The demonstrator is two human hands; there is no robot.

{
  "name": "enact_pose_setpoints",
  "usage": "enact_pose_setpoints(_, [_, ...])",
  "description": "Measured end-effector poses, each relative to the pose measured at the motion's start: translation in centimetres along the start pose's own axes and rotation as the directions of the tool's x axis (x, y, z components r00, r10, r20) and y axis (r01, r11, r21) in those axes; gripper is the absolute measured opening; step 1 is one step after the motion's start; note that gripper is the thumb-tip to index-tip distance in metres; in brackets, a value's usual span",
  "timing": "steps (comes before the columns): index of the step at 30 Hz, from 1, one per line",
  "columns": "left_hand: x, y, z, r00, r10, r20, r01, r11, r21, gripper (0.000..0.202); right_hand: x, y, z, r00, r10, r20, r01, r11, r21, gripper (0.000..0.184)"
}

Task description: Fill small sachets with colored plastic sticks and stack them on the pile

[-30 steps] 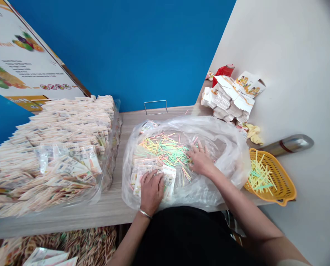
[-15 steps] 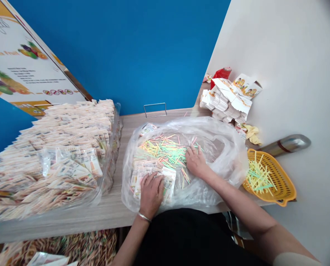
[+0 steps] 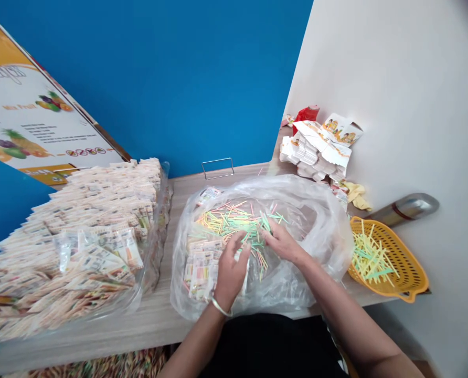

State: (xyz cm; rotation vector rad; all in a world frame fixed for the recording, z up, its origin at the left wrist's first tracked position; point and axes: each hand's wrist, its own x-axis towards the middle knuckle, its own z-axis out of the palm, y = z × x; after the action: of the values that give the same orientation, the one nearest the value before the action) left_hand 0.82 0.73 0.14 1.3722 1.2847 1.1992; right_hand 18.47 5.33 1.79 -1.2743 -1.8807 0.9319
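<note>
the coloured sticks (image 3: 228, 220) lie in a loose heap inside the open clear plastic bag (image 3: 320, 210) on the table (image 3: 151, 315), just beyond a stack of printed sachets (image 3: 202, 268). the right hand (image 3: 283, 242) pinches a few sticks between thumb and fingertips. the left hand (image 3: 231, 269) curls its fingers against the same sticks; whether it holds any cannot be told. judged handling: the sticks are very light, thin and smooth, and they bend easily, so they slip and scatter. take hold at mid-length, in a small aligned bunch, with a light pinch.
</note>
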Motion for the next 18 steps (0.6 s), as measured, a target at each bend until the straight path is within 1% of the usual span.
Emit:
enact_pose_setpoints(1, [0.9, 0.3, 1.0, 0.995, -0.086, 0.052, 0.094, 0.982, -0.162, 0.041, -0.1, 0.0, 0.5, 0.998, -0.019, 0.060, 0.019, 1.000, 0.000, 0.025])
enact_pose_setpoints(2, [1.7, 0.5, 1.9, 0.983, -0.143, 0.111, 0.170, 0.941, -0.291, 0.041, -0.3, 0.1, 1.0, 0.994, -0.025, 0.103, 0.026, 1.000, -0.015, 0.022])
enact_pose_setpoints(3, [2.5, 0.5, 2.8, 0.972, -0.178, 0.157, 0.225, 0.898, -0.378, 0.040, -0.4, 0.3, 1.6, 0.992, -0.016, 0.128, 0.022, 0.999, -0.038, 0.020])
enact_pose_setpoints(4, [3.1, 0.4, 3.4, 0.963, -0.198, 0.185, 0.260, 0.865, -0.429, 0.039, -0.5, 0.5, 2.0, 0.991, 0.001, 0.135, 0.008, 0.998, -0.063, 0.018])
enact_pose_setpoints(6, [3.9, -0.1, 4.2, 0.956, -0.219, 0.197, 0.287, 0.838, -0.463, 0.036, -0.7, 1.2, 2.6, 0.992, 0.037, 0.119, -0.027, 0.996, -0.082, 0.017])
enact_pose_setpoints(8, [4.5, -0.5, 4.1, 0.959, -0.229, 0.167, 0.282, 0.828, -0.485, 0.036, -0.8, 1.7, 2.6, 0.989, 0.051, 0.138, -0.043, 0.997, -0.058, 0.020])
enact_pose_setpoints(10, [5.1, -0.7, 3.3, 0.962, -0.247, 0.115, 0.270, 0.807, -0.525, 0.039, -0.9, 2.0, 2.3, 0.988, 0.053, 0.147, -0.051, 0.999, -0.016, 0.023])
enact_pose_setpoints(12, [5.6, -0.8, 2.4, 0.963, -0.267, 0.024, 0.236, 0.803, -0.547, 0.042, -1.0, 2.1, 1.9, 0.995, 0.049, 0.087, -0.054, 0.997, 0.057, 0.026])
enact_pose_setpoints(14, [5.7, -0.5, 2.0, 0.956, -0.287, -0.067, 0.208, 0.818, -0.536, 0.046, -0.9, 1.8, 2.0, 0.997, 0.059, -0.048, -0.050, 0.985, 0.164, 0.026])
enact_pose_setpoints(15, [5.5, -0.3, 2.2, 0.946, -0.310, -0.096, 0.216, 0.822, -0.527, 0.048, -0.9, 1.7, 2.2, 0.988, 0.082, -0.128, -0.052, 0.975, 0.216, 0.027])
enact_pose_setpoints(16, [5.2, 0.0, 2.5, 0.933, -0.346, -0.098, 0.246, 0.813, -0.528, 0.050, -0.8, 1.4, 2.6, 0.971, 0.116, -0.209, -0.059, 0.964, 0.260, 0.029])
enact_pose_setpoints(17, [4.8, 0.3, 3.1, 0.920, -0.386, -0.063, 0.292, 0.786, -0.544, 0.052, -0.8, 1.2, 3.0, 0.945, 0.154, -0.289, -0.068, 0.955, 0.289, 0.031])
enact_pose_setpoints(18, [4.3, 0.7, 3.9, 0.909, -0.416, 0.005, 0.343, 0.742, -0.576, 0.054, -0.7, 0.9, 3.4, 0.914, 0.185, -0.360, -0.075, 0.952, 0.298, 0.034])
